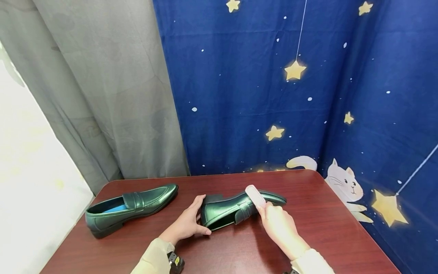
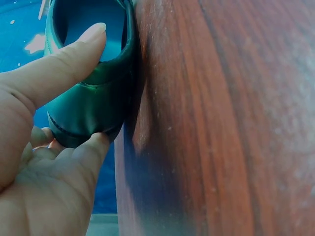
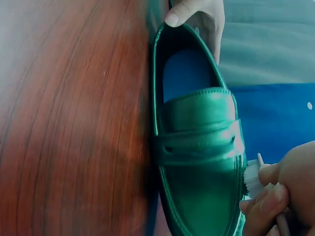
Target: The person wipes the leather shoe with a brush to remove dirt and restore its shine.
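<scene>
A dark green loafer (image 1: 219, 212) lies on its side on the table, its opening turned toward the person and its toe to the right. The left hand (image 1: 187, 223) grips it at the heel, with the thumb over the opening's rim and the fingers round the back, as the left wrist view shows. The right hand (image 1: 281, 229) holds a small brush (image 1: 255, 195) with a pale pink back. White bristles of the brush (image 3: 253, 182) meet the loafer's upward-facing side, level with the front of the strap. A blue insole (image 3: 186, 73) shows inside the loafer.
The matching green loafer (image 1: 145, 202) stands upright on its sole at the left of the reddish-brown table (image 1: 328, 228). Behind the table hang a grey curtain (image 1: 123, 95) and a blue curtain (image 1: 239, 95) with stars.
</scene>
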Demonstrator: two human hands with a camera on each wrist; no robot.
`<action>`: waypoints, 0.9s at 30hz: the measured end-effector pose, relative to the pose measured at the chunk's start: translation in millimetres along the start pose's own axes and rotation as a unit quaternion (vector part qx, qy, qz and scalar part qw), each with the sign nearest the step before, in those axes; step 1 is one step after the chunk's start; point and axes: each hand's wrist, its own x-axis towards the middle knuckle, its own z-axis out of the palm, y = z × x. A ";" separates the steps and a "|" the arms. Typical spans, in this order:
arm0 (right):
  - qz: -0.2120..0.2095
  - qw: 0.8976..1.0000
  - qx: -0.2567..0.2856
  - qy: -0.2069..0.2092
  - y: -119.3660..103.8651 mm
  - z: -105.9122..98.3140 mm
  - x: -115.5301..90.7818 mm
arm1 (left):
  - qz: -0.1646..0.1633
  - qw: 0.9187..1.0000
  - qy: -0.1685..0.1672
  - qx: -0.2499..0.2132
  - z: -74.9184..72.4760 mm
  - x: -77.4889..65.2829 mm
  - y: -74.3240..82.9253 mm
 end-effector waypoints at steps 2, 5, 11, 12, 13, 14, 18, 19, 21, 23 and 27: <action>-0.002 1.000 -0.004 -0.003 -4.9 2.4 0.1 | 0.003 1.000 0.001 0.001 0.2 0.0 0.0; -0.006 1.000 -0.007 -0.009 -12.2 4.5 -0.1 | 0.006 1.000 0.002 0.001 0.3 0.2 -0.1; -0.012 1.000 -0.012 -0.013 -21.5 4.5 1.0 | 0.005 1.000 0.003 0.004 -0.3 -0.1 -0.2; -0.012 1.000 -0.012 -0.013 -22.3 4.4 1.3 | 0.005 1.000 0.003 0.004 -0.4 -0.4 -0.2; -0.013 1.000 -0.011 -0.013 -23.5 4.5 1.8 | 0.004 1.000 0.004 0.004 -1.0 -0.9 -0.3; -0.015 1.000 -0.009 -0.014 -24.7 4.6 2.4 | 0.004 1.000 0.005 0.005 -1.5 -1.4 -0.3; -0.021 1.000 -0.003 -0.022 -30.3 6.7 3.5 | 0.002 1.000 0.006 0.007 -3.0 -3.2 0.5; -0.023 0.999 -0.001 -0.025 -32.0 7.4 3.5 | 0.002 1.000 0.006 0.007 -3.1 -3.5 1.0; -0.027 0.999 0.002 -0.026 -35.7 8.8 2.9 | 0.003 1.000 0.004 0.007 -2.9 -3.8 1.7; -0.032 0.999 0.004 -0.025 -39.4 10.0 1.9 | 0.007 1.000 0.001 0.005 -2.1 -3.8 2.4; -0.042 0.999 0.006 -0.017 -46.4 12.1 -0.3 | 0.014 1.000 0.001 0.005 -0.5 -3.4 2.8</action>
